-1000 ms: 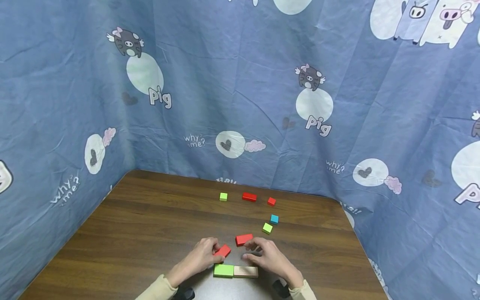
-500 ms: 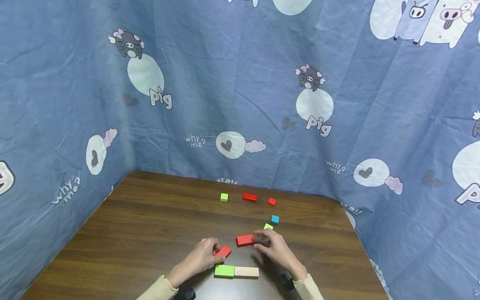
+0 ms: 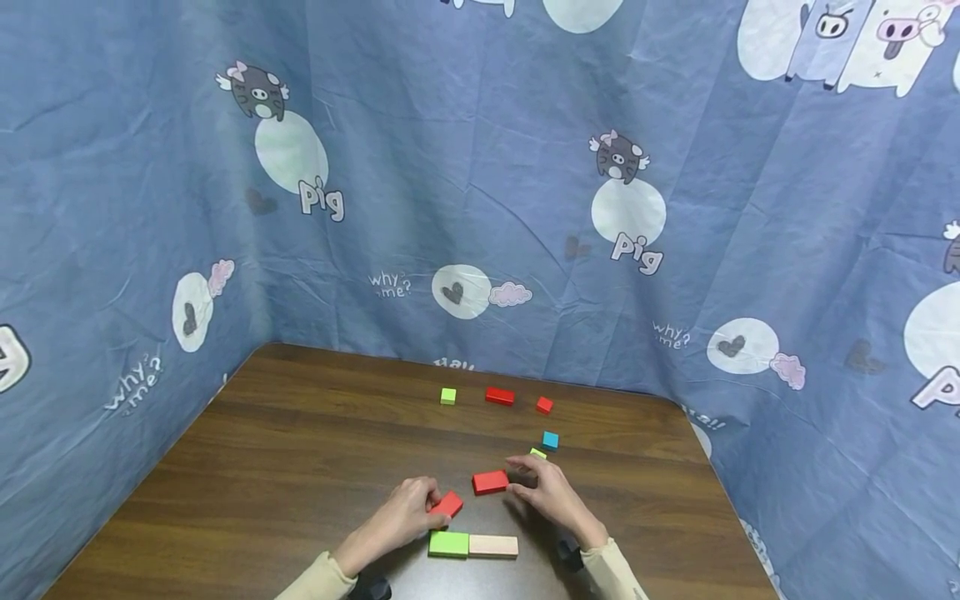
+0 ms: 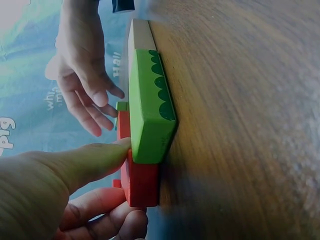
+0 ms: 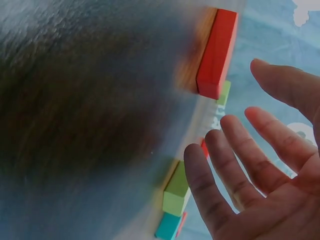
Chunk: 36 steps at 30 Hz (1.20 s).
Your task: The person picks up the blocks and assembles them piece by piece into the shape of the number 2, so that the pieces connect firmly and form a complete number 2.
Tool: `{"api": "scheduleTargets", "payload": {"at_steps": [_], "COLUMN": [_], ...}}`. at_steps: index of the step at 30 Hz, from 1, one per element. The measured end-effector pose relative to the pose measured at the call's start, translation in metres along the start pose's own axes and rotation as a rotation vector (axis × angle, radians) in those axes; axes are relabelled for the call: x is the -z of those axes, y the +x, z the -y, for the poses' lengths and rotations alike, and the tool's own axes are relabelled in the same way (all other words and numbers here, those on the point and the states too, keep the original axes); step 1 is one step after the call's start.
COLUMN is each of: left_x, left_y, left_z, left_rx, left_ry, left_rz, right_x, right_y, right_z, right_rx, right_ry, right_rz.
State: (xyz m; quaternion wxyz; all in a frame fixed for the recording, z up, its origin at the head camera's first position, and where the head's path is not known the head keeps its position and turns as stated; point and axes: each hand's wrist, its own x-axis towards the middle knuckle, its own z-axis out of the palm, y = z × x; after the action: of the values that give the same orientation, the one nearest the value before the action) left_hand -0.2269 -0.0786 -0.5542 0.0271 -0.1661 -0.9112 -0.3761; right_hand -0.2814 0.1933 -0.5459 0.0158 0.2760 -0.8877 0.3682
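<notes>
My left hand (image 3: 406, 510) pinches a red block (image 3: 449, 503) between thumb and fingers; the left wrist view shows this red block (image 4: 143, 182) low by the table, behind a green block (image 4: 152, 100) with dark green scallops. In the head view that green block (image 3: 448, 545) lies end to end with a plain wooden block (image 3: 492, 547). My right hand (image 3: 551, 493) hovers with fingers spread, holding nothing, just right of a second red block (image 3: 490, 482). In the right wrist view its fingers (image 5: 240, 145) stand apart from the red block (image 5: 218, 52).
Behind my right hand lie a small green cube (image 3: 537, 454), partly hidden by it, and a blue cube (image 3: 551, 440). Toward the back edge are a green cube (image 3: 447, 397), a red block (image 3: 500, 396) and a red cube (image 3: 544, 405). A blue patterned curtain (image 3: 480, 208) hangs behind the table.
My right hand has moved right and slightly away from me, off the second red block, which now shows fully. My left hand keeps its pinch on the other red block in place.
</notes>
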Motion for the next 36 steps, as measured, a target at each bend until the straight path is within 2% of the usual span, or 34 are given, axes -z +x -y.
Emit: {"api": "scheduleTargets", "payload": {"at_steps": [9, 23, 31, 36], "left_x": [0.001, 0.0, 0.001, 0.001], "left_y": [-0.001, 0.0, -0.001, -0.002], "left_z": [0.001, 0.001, 0.001, 0.001], "left_rx": [-0.011, -0.029, -0.034, -0.029], "left_ry": [-0.01, 0.015, 0.023, 0.022], "left_rz": [-0.003, -0.019, -0.031, -0.031], "right_x": [-0.006, -0.007, -0.006, -0.007], "right_y": [0.006, 0.012, 0.014, 0.014], "right_z": [0.0, -0.001, -0.002, -0.002], "right_rx": [-0.025, -0.031, -0.042, -0.018], "right_ry": [0.009, -0.089, -0.064, -0.068], "right_rz": [0.041, 0.082, 0.101, 0.095]}}
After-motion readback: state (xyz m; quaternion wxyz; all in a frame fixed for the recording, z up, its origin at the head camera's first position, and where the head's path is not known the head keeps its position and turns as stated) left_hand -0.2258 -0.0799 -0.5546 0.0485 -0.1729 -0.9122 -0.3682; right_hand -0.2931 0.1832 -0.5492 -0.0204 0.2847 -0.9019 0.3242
